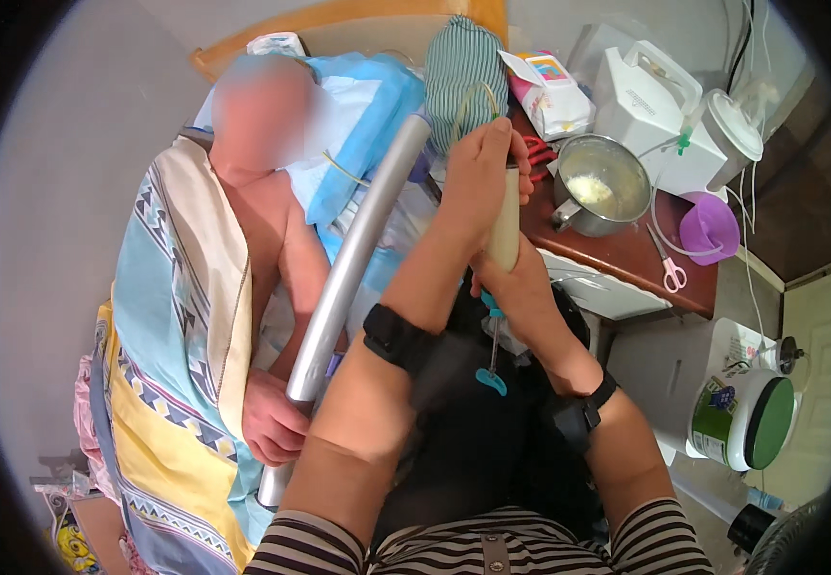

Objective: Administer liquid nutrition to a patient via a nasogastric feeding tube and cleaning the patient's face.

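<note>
Cream-coloured syringe (pixel 506 230), green-striped pillow (pixel 463 67)

Syringe (pixel 505 230) tilted, cream-coloured barrel. Left hand (pixel 473 182) around its upper end, right hand (pixel 521 283) around lower. Metal pot (pixel 626 172) right of syringe, silver rail (pixel 358 257) left.

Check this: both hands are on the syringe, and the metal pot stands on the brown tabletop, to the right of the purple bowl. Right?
Not quite: the metal pot stands to the left of the purple bowl, as the head view shows. The rest holds: left hand and right hand are on the syringe, and the pot stands on the brown tabletop.
</note>
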Motion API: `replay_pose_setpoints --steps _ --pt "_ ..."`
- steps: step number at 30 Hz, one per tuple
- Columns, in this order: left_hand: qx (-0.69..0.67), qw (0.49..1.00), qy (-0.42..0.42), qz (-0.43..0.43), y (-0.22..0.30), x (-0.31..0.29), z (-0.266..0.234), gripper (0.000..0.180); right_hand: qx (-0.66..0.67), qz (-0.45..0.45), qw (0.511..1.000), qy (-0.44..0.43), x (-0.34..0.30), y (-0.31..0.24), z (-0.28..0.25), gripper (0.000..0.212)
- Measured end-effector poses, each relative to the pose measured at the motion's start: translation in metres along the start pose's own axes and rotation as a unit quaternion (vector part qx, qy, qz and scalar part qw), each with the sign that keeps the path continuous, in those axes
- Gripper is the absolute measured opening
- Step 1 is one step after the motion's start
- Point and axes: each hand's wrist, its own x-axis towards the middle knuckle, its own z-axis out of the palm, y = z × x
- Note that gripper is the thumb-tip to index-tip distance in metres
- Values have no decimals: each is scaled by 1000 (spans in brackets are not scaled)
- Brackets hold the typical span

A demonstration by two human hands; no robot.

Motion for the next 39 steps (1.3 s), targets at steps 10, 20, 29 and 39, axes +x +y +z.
replay_pose_setpoints --steps 10,20,29,39 --pt "-29 1000 -1 11 -6 0 -5 35 -23 4 999 38 1 2 6 20" --pt "-32 999 -13 -2 -12 0 -3 33 14 -6 1000 25 0 14 1 21" --pt "-45 999 -13 -10 -16 -2 -7 30 -1 -2 999 42 -2 18 5 19" --pt "-46 998 -29 -5 -25 -6 -9 31 -5 5 999 40 -4 25 4 19"
